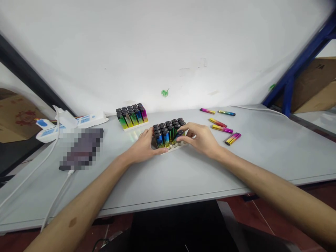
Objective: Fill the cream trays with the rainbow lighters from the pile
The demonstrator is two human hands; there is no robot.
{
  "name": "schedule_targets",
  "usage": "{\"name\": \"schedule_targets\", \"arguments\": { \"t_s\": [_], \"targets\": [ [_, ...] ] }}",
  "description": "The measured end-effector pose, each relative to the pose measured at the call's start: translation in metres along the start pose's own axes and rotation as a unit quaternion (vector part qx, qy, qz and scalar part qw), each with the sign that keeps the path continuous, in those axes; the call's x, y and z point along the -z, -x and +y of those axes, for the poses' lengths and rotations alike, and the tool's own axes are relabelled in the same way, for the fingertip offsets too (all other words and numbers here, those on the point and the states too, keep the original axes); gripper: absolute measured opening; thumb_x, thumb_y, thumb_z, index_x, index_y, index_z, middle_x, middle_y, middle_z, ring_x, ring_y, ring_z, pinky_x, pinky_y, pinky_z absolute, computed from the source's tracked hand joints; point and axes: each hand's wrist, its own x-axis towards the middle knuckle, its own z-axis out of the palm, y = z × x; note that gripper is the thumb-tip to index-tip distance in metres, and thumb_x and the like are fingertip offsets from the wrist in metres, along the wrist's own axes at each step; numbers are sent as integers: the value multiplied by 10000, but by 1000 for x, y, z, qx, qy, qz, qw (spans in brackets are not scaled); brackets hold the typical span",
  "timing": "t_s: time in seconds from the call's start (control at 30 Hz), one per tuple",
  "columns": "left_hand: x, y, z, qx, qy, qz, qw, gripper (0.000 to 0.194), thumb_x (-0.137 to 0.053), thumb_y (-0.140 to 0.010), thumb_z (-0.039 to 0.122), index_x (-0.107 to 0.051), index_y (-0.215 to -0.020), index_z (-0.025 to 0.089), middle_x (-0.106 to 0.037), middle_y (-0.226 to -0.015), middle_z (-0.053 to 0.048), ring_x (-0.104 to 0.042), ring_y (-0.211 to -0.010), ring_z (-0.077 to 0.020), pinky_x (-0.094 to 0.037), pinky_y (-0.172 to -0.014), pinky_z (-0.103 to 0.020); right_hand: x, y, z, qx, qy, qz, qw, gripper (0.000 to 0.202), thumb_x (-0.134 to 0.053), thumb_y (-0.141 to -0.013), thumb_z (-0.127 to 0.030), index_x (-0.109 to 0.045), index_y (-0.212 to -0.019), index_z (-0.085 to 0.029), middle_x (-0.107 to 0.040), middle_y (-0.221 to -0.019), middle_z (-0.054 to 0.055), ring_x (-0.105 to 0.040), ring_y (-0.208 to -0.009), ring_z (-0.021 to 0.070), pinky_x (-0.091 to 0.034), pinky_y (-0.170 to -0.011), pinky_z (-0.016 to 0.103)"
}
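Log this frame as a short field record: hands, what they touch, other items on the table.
left hand: rests against near tray of lighters, left side
right hand: fingers on one lighter at tray's right side
second tray: full, farther back, untouched
loose lighters: five lying flat, right of tray
table: grey; power strips at left

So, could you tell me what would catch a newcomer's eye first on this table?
Most striking is the near tray of rainbow lighters at the table's middle, with the left hand at its left edge and the right hand pinching one lighter at its right. A second full tray stands behind to the left, and five loose lighters lie scattered to the right.
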Motion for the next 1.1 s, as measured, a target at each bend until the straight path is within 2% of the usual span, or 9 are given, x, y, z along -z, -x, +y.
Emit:
{"name": "schedule_targets", "arguments": {
  "t_s": [0.3,0.43,0.6,0.73,0.8,0.9,0.93,1.0,1.1],
  "targets": [
    [-1,1,-2,1,14,10,1000,848,-721,-741,634,-405,-1425,244,-525,-1397,-129,-448,-1331,-389,-399,-1080,-557,-6,-4,4,69,36,-14,997,139,-705,-898,-307,-735,-929,-175,-687,-848,24,-565,-646,118,-449,-642,264],
    [-1,0,-2,-4,9,11,1000,836,-717,-740,634,-410,-1419,256,-529,-1391,-123,-450,-1329,-394,-391,-1086,-563,-8,-7,3,45,73,-19,996,177,-660,-931,-335,-739,-919,-177,-690,-811,23,-560,-631,120,-417,-627,268],
    [-1,0,-2,4,4,7,1000,822,-718,-734,643,-422,-1399,262,-532,-1384,-122,-446,-1326,-400,-390,-1087,-568,-13,-8,-1,-7,167,-32,985,272,-610,-956,-396,-732,-796,-213,-704,-791,28,-574,-657,146,-348,-603,285],
    [-1,1,-3,8,8,11,1000,816,-721,-730,644,-436,-1390,260,-542,-1365,-121,-448,-1328,-403,-400,-1082,-568,-12,-7,-4,-7,171,-50,984,410,-562,-965,-483,-679,-675,-218,-691,-746,28,-547,-615,148,-299,-570,291],
    [-1,1,-4,7,6,11,1000,802,-718,-739,638,-433,-1390,264,-543,-1357,-121,-463,-1315,-397,-408,-1073,-573,-1,-9,0,-6,173,-12,985,505,-544,-957,-536,-604,-580,-205,-631,-637,33,-501,-570,146,-282,-561,301],
    [-1,1,-4,6,0,7,1000,792,-712,-756,631,-424,-1394,261,-541,-1355,-129,-465,-1314,-387,-410,-1075,-569,32,-19,24,-59,186,99,976,514,-510,-970,-529,-567,-571,-209,-547,-556,37,-493,-571,164,-302,-587,318],
    [-1,1,-4,6,-2,6,1000,795,-708,-761,633,-420,-1397,253,-537,-1362,-134,-461,-1318,-385,-406,-1080,-568,48,-23,38,-96,197,128,967,478,-489,-982,-506,-595,-620,-213,-543,-563,39,-507,-593,176,-318,-610,326],
    [0,2,-3,9,-6,1,1000,811,-698,-768,640,-407,-1407,233,-521,-1384,-147,-449,-1329,-387,-396,-1089,-574,81,-29,74,-159,226,134,952,413,-494,-976,-457,-592,-650,-223,-515,-561,46,-499,-619,200,-326,-634,353],
    [0,2,-2,14,-11,-4,1000,821,-695,-764,648,-403,-1405,225,-510,-1395,-153,-442,-1337,-390,-388,-1098,-580,124,-28,137,-213,239,123,939,221,-712,-797,-339,-576,-672,-218,-577,-709,101,-561,-846,282,-396,-762,428]
  ]
}}
